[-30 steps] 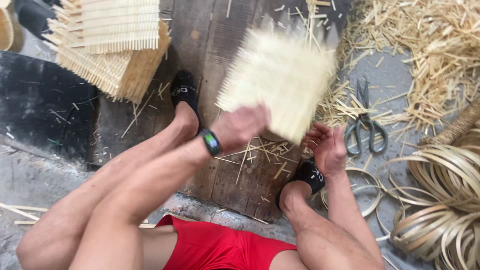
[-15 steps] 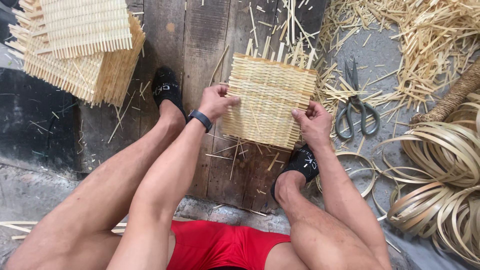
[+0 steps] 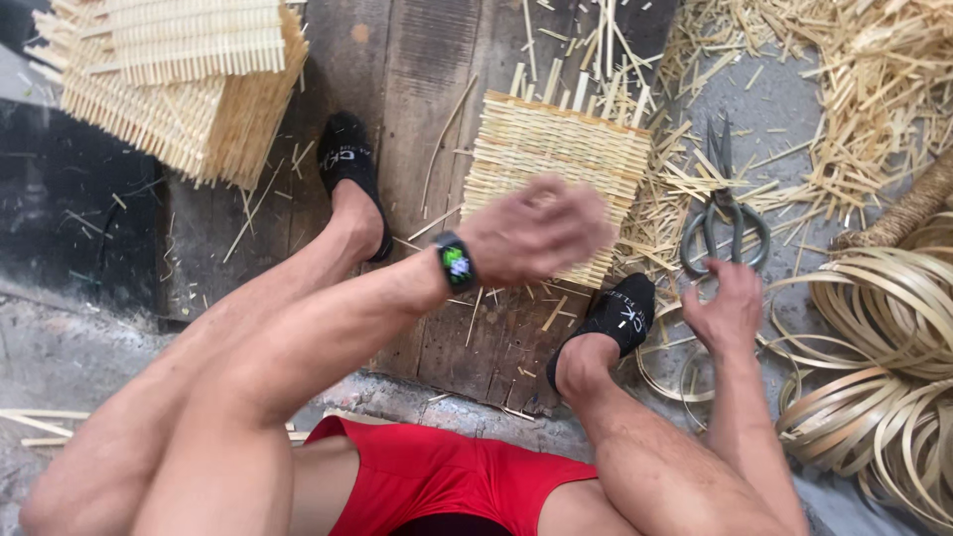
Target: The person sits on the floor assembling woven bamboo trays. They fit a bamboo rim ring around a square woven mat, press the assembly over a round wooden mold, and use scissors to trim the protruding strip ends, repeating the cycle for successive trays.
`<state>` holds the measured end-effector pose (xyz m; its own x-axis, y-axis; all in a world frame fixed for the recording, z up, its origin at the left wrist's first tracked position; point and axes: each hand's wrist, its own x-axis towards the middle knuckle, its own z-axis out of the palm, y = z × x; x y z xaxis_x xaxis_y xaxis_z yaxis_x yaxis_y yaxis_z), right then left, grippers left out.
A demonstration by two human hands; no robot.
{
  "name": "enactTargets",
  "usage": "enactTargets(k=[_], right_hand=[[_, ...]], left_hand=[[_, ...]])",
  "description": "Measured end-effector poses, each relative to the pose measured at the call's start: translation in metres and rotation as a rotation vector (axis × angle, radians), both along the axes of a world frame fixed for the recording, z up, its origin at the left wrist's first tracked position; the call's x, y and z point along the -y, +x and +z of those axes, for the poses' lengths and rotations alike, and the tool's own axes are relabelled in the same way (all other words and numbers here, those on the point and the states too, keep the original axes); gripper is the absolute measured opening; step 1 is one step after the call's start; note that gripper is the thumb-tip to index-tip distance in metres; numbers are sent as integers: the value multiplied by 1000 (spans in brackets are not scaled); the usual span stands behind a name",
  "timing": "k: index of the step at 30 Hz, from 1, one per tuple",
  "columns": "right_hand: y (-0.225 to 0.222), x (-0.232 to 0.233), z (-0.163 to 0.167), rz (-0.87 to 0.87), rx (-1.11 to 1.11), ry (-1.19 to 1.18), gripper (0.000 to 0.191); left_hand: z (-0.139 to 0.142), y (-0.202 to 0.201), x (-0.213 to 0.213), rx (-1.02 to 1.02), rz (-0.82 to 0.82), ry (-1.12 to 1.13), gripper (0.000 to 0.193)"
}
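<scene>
Comparing against half a second back, I see both hands have let go of the woven bamboo mat [image 3: 556, 169], which now lies flat on the wooden boards [image 3: 417, 89] between my two feet. My left hand [image 3: 536, 230] hovers blurred over the mat's near edge, its grip loose and holding nothing. My right hand [image 3: 723, 310] has dropped to the mat's right, just below the scissors [image 3: 725, 223], fingers curled, grip empty as far as I can tell.
</scene>
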<state>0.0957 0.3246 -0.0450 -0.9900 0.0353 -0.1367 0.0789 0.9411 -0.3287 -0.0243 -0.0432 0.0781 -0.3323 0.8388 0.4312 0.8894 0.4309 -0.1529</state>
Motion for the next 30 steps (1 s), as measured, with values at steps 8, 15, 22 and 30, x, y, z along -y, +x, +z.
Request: enactTargets(k=[8,15,22,30], right_hand=[[71,-73,-27,87,188,191,14],[50,-109,86,4,-178,330,7],[2,-79,209,-81,-418,-17,9],[-43,12,293,146,-264,-227,23]], left_hand=[[72,20,-29,50,-347,29,40],[72,34,-30,367,-158,212,29],[44,47,-84,1309,73,898,46],[56,55,-75,2236,45,1687,31]])
